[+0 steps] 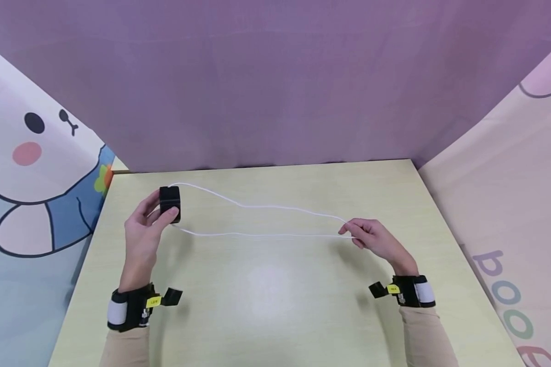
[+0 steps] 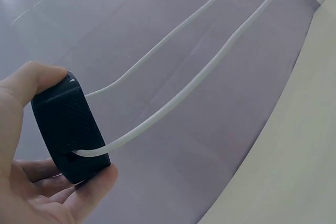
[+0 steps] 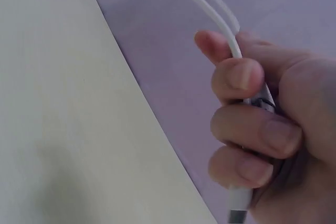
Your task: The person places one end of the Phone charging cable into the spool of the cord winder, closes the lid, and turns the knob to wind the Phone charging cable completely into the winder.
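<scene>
1. A purple backdrop stands beyond the black case; a cloth with a cartoon animal hangs to the case's left, and a pale tabletop spreads beneath it.
2. The case is in the left hand, pinched between thumb and fingers; shadows below suggest it is lifted off the tabletop. Gripping its edges probably leaves the cord's exits unblocked.
3. A white cord leaves the case at its far and near ends, running right from it in two roughly side-by-side strands. Their slight waviness suggests little pull.
4. Well apart, to the case's right, the right hand has its fingers curled round the cord. Gathering both strands there likely keeps them together.
5. A white end piece with a dark tip pokes out below those fingers, farthest from the case along the cord; what else they cover I cannot tell.
</scene>
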{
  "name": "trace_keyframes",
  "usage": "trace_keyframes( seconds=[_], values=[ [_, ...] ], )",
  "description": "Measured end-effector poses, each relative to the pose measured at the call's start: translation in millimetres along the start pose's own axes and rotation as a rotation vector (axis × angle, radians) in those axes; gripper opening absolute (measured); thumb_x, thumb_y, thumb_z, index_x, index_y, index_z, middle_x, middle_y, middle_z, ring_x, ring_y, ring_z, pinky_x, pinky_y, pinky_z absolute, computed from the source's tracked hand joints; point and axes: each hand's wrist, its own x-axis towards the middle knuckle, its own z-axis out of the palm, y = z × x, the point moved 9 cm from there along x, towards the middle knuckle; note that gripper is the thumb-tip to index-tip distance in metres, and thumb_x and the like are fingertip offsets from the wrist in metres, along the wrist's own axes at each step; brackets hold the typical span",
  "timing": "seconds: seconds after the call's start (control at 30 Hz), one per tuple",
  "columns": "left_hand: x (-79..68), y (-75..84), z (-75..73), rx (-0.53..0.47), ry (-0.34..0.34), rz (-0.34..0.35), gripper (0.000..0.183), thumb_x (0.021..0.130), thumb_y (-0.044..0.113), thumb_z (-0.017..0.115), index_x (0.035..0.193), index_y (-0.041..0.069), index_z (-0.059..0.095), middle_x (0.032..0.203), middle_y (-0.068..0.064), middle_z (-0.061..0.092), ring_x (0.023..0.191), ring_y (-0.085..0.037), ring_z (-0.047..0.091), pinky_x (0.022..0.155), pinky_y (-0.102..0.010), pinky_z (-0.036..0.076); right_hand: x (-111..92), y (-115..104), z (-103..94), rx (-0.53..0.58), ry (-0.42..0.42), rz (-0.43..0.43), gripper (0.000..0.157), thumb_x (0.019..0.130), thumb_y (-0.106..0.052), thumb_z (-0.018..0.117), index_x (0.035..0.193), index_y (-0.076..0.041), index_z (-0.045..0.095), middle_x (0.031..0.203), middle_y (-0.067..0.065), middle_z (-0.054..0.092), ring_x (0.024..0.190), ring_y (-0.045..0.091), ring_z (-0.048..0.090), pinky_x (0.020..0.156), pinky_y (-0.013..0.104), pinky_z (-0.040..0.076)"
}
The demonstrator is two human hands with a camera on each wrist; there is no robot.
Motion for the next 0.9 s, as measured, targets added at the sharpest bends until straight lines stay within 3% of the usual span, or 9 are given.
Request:
trace_keyframes(
  seconds=[0.13, 0.3, 0.47, 0.6, 0.73, 0.9],
  values=[
    [1.3, -1.9, -0.2, 0.01, 0.001, -0.009, 0.064, 0.086, 0.018, 0.077, 0.144, 0.014, 0.049, 0.142, -0.01, 0.047, 0.114, -0.014, 0.056, 0.087, -0.01, 0.048, -1, 4, -1.8, 0.012, 0.01, 0.003, 0.028, 0.105, -0.018, 0.047, 0.101, -0.001, 0.07, 0.062, 0.011, 0.049, 0.051, 0.012, 0.038, 0.051, 0.025, 0.033],
    [2.1, -5.0, -0.1, 0.034, -0.001, -0.014, 0.066, 0.085, 0.017, 0.078, 0.144, 0.015, 0.05, 0.143, -0.011, 0.047, 0.116, -0.012, 0.056, 0.087, -0.01, 0.048, -1, 10, -5.0, 0.079, 0.013, -0.013, 0.033, 0.105, -0.021, 0.048, 0.112, 0.006, 0.066, 0.073, 0.023, 0.054, 0.053, 0.017, 0.039, 0.055, 0.027, 0.037],
    [2.7, -6.4, -0.7, 0.063, 0.005, 0.0, 0.065, 0.085, 0.018, 0.078, 0.143, 0.016, 0.051, 0.143, -0.01, 0.048, 0.117, -0.013, 0.055, 0.087, -0.01, 0.048, -1, 23, -17.1, 0.21, 0.116, 0.04, 0.031, 0.099, -0.023, 0.06, 0.113, 0.004, 0.068, 0.068, 0.005, 0.056, 0.052, 0.011, 0.037, 0.049, 0.026, 0.032],
    [3.5, -8.2, -2.0, 0.081, 0.011, -0.009, 0.066, 0.085, 0.019, 0.079, 0.144, 0.018, 0.05, 0.145, -0.008, 0.047, 0.118, -0.014, 0.053, 0.087, -0.01, 0.048, -2, 28, -22.8, 0.288, 0.154, 0.032, 0.035, 0.1, -0.023, 0.058, 0.12, 0.006, 0.065, 0.07, -0.006, 0.051, 0.064, 0.008, 0.042, 0.058, 0.024, 0.035],
    [4.1, -9.5, -5.0, 0.077, 0.026, -0.021, 0.066, 0.085, 0.019, 0.079, 0.144, 0.017, 0.05, 0.146, -0.009, 0.047, 0.12, -0.014, 0.053, 0.089, -0.01, 0.047, -4, 28, -24.6, 0.481, 0.158, -0.015, 0.033, 0.101, -0.013, 0.056, 0.126, 0.007, 0.062, 0.086, -0.003, 0.065, 0.077, 0.007, 0.056, 0.068, 0.019, 0.047],
    [4.1, -11.5, -5.8, 0.061, 0.031, -0.032, 0.066, 0.084, 0.02, 0.079, 0.144, 0.017, 0.05, 0.145, -0.009, 0.047, 0.119, -0.016, 0.053, 0.088, -0.01, 0.048, -4, 27, -29.8, 0.817, 0.207, -0.079, 0.02, 0.096, 0.003, 0.056, 0.107, 0.003, 0.073, 0.092, 0.008, 0.073, 0.079, 0.011, 0.07, 0.072, 0.021, 0.057]
  ],
)
